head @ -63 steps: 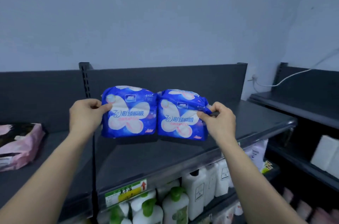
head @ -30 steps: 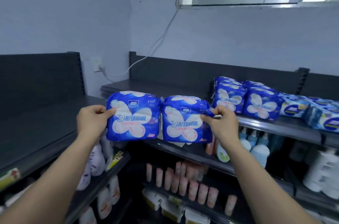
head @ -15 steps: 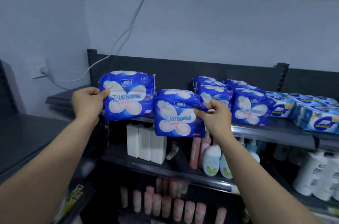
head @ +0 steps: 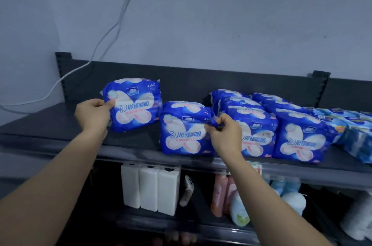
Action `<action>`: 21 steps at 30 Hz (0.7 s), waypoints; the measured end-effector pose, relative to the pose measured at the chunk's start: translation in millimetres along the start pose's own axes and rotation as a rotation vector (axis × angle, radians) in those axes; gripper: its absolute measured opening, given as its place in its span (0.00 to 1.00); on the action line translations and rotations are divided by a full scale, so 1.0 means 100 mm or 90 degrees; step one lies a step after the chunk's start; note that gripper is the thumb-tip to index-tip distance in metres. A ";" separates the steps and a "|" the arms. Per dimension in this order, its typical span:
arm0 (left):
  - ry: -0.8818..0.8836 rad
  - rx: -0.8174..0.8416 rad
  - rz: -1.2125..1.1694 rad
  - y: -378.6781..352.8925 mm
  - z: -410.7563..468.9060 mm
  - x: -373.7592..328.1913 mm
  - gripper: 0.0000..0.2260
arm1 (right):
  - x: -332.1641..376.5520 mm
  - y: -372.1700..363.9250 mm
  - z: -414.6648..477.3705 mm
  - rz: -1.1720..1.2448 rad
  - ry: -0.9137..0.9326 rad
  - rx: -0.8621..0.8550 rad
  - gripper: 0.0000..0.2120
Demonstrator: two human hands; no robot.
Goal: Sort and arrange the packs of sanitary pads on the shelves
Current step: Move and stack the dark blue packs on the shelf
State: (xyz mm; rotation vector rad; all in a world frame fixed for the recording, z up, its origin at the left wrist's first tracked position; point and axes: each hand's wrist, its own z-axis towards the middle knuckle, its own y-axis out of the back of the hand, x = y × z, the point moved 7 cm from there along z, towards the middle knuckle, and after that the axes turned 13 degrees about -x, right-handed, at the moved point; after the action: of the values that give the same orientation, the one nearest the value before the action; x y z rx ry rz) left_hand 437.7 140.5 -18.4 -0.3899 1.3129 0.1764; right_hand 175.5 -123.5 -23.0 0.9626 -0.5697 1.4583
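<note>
Top shelf (head: 50, 124) is flat dark metal with a low back panel (head: 181, 78) behind it. Its whole left stretch is bare, so there's lots of room on that side; the right half is packed tight.

The right hand (head: 225, 137) pinches the crimped top corner of one blue pack (head: 185, 130). That pack sits right at the shelf's front lip, its right side up against the row of matching packs (head: 255, 128).

The left hand (head: 91, 113) grips the left edge of a second blue pack (head: 134, 104), thumb on the front. It's further back and left, tilted a little, and I can't tell if its bottom actually rests on the shelf. There's a small gap between the two.

The packs are puffy, pillow-shaped, glossy crinkly plastic with a white butterfly-ish print. The row runs at least two deep, with lighter blue packs (head: 354, 130) at the far right.

A white cable (head: 112, 30) droops down the wall to the shelf's left corner. On the shelf below are boxy white bottles (head: 150, 191) and pink bottles (head: 219, 195).
</note>
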 end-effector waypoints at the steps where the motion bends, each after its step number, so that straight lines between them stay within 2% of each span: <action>1: 0.006 0.004 0.002 -0.08 0.01 0.04 0.14 | -0.02 -0.04 0.04 -0.009 0.003 -0.001 0.15; 5: 0.021 0.013 0.003 -0.30 0.05 0.16 0.13 | -0.07 -0.18 0.18 -0.085 0.052 0.018 0.09; 10: 0.020 0.030 0.011 -0.64 0.15 0.24 0.11 | 0.09 -0.34 0.28 -0.251 0.188 0.090 0.10; 12: 0.022 0.048 0.014 -0.82 0.19 0.28 0.11 | 0.14 -0.39 0.35 -0.285 0.177 0.121 0.16; 14: 0.026 0.066 0.017 -1.02 0.24 0.32 0.11 | 0.13 -0.45 0.44 -0.313 0.154 0.141 0.17; 17: 0.033 0.107 0.017 -1.37 0.34 0.37 0.11 | 0.08 -0.55 0.55 -0.339 0.147 0.114 0.19; 21: 0.048 0.189 0.002 -1.89 0.33 0.45 0.14 | -0.05 -0.71 0.61 -0.340 0.123 0.065 0.14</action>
State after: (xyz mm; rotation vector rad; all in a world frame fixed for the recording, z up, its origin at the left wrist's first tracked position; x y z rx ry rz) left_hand 544.0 -25.8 -20.7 -0.1426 1.3890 -0.0320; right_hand 258.2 -165.9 -8.4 0.9491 -0.0815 1.0861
